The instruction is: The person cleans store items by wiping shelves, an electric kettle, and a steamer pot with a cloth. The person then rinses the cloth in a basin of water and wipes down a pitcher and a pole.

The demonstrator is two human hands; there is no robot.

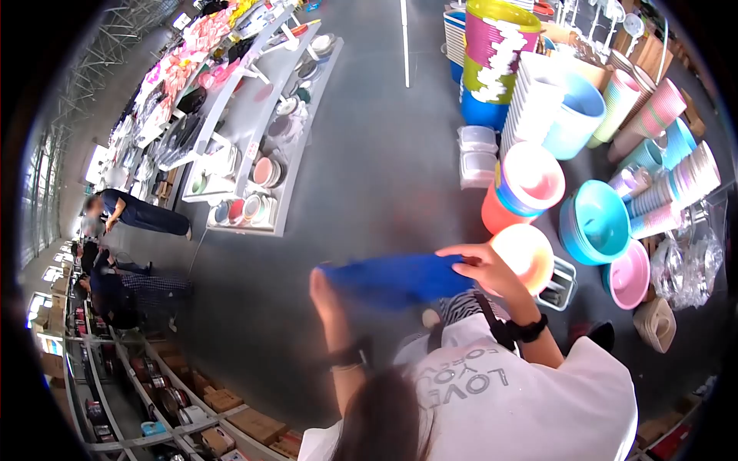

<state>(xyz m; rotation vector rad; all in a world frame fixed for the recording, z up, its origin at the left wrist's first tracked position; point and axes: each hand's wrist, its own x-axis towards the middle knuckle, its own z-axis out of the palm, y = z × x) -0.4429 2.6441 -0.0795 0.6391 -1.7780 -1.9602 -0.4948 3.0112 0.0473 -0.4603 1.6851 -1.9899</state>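
Stretched between my two hands is a limp blue cloth-like piece (400,281), blurred by motion, so I cannot tell whether it is fabric or a bag. My left hand (326,298) is closed on its left end, smeared and partly hidden. At the other end, my right hand (486,267) pinches the upper right corner between thumb and fingers. A dark band circles the right wrist. Just beyond the right hand stands an orange basin (524,257), with a grey-green basket (560,284) beside it.
Stacked buckets and basins, including a turquoise basin (600,223) and a pink tub (629,275), crowd the right. A white shelf (280,219) with dishes stands ahead left. Other people (146,211) are at far left. A rack (223,415) with boxes runs along the lower left.
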